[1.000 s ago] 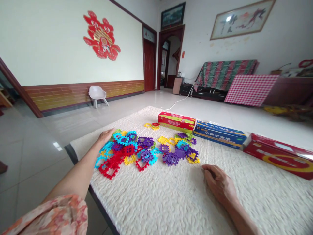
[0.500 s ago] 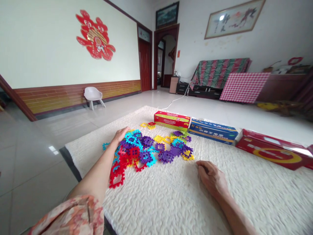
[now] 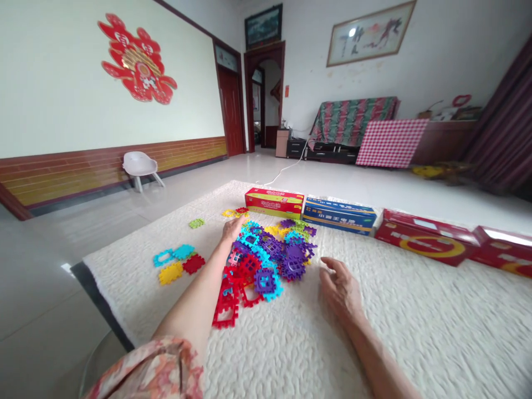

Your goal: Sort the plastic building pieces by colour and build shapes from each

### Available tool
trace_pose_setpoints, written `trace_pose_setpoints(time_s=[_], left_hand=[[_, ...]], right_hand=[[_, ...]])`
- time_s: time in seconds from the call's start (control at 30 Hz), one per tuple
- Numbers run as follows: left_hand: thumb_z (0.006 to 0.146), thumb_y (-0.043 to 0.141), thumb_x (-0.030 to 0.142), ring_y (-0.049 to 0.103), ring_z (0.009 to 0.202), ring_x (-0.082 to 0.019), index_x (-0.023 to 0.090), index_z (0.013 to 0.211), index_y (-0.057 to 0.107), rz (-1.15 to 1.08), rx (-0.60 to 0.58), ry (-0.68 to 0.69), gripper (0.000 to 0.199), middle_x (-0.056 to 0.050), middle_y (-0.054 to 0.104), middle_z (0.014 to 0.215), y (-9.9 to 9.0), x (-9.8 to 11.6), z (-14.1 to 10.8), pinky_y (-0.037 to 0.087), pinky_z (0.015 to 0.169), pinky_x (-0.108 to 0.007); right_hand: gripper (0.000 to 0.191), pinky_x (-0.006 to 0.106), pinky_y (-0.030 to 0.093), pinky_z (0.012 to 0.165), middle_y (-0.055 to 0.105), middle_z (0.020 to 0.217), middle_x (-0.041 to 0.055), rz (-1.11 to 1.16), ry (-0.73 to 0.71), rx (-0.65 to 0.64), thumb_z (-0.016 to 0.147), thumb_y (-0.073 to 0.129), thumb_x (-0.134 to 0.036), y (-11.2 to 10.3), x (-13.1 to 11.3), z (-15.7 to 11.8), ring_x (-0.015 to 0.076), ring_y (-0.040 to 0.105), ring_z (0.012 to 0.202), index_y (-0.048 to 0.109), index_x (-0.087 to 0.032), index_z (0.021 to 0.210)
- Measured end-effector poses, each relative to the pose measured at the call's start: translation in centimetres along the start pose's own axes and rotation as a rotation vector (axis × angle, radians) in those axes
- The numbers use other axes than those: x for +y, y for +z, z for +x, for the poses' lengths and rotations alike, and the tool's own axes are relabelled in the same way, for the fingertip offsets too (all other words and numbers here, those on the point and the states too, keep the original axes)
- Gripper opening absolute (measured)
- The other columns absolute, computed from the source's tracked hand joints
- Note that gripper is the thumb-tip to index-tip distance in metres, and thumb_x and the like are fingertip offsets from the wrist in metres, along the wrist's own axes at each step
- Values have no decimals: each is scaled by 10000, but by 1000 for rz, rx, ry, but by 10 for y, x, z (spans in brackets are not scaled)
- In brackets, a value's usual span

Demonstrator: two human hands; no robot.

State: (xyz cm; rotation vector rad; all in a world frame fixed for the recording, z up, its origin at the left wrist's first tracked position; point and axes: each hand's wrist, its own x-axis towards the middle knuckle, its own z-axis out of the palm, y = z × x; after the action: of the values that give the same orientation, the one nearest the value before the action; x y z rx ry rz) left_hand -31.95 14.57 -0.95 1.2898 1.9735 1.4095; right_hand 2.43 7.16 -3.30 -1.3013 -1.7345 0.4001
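Observation:
A pile of plastic interlocking tiles, with red tiles [image 3: 250, 266], purple tiles [image 3: 294, 260] and cyan tiles [image 3: 250, 238], lies on the cream quilted cover [image 3: 282, 343]. My left hand [image 3: 233, 228] is at the pile's upper left edge; its fingers are partly hidden and blurred. To the right of the pile, my right hand [image 3: 338, 282] rests low over the cover, fingers apart and holding nothing. Left of my left forearm lie a yellow tile [image 3: 170, 274], a dark red tile [image 3: 194, 264] and a cyan tile [image 3: 183, 251]. A green tile [image 3: 197, 223] sits farther back.
Behind the pile stand a red and yellow box [image 3: 273, 204], a blue box [image 3: 338, 216] and two red boxes [image 3: 426, 237] in a row. A white chair [image 3: 140, 165] is on the floor at the left. The cover's left edge [image 3: 106, 305] drops to the floor.
The view has swung right. The pile is more compact, and my left hand has moved along its far left side. My right hand has opened its fingers beside the pile.

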Motion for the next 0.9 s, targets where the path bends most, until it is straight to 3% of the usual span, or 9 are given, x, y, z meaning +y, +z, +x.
trace_pose_setpoints(time_s=[0.23,0.33,0.43,0.57,0.67,0.8,0.9], left_hand=[[844,419,475,647,931,-200,200,817,730,61,-53,-15,415,-55,742,925,51,40,-35,452,804,-261],[845,426,456,644,889,-192,206,784,724,68,-60,-15,394,-51,742,882,68,53,-49,443,766,-252],[849,418,452,640,825,-183,206,775,718,81,-72,-20,394,-49,738,842,80,64,-63,431,709,-246],[859,404,454,630,775,-184,206,729,705,121,-101,-7,410,-58,724,775,94,77,-81,413,659,-245],[863,392,446,627,764,-187,205,694,690,132,-106,-12,420,-64,715,753,105,86,-92,406,645,-249],[860,381,433,632,760,-202,210,672,678,117,-106,-44,416,-72,708,739,125,97,-104,410,647,-267],[858,375,435,636,769,-212,213,661,671,105,-126,-31,420,-89,708,754,137,105,-112,416,662,-283]], right_hand=[[364,395,436,921,628,1116,114,119,-63,161,822,476,-407,-4,-2,2,243,577,1054,603,-179,1075],[376,412,409,964,635,1115,115,126,-53,231,817,471,-413,-6,0,4,247,566,1086,611,-177,1074],[421,409,431,929,651,1091,126,102,25,226,794,461,-434,-12,5,7,260,585,1047,638,-159,1059],[449,392,469,832,699,962,113,26,213,89,753,464,-447,-28,11,13,265,633,892,688,-154,1010],[447,366,479,778,715,890,94,-14,293,56,731,466,-428,-43,15,17,249,646,806,709,-164,997],[424,346,482,738,723,846,90,-73,345,116,707,471,-380,-65,19,23,239,652,756,728,-170,969],[411,359,481,754,724,882,96,-90,287,214,711,475,-372,-76,17,27,245,653,772,728,-172,965]])
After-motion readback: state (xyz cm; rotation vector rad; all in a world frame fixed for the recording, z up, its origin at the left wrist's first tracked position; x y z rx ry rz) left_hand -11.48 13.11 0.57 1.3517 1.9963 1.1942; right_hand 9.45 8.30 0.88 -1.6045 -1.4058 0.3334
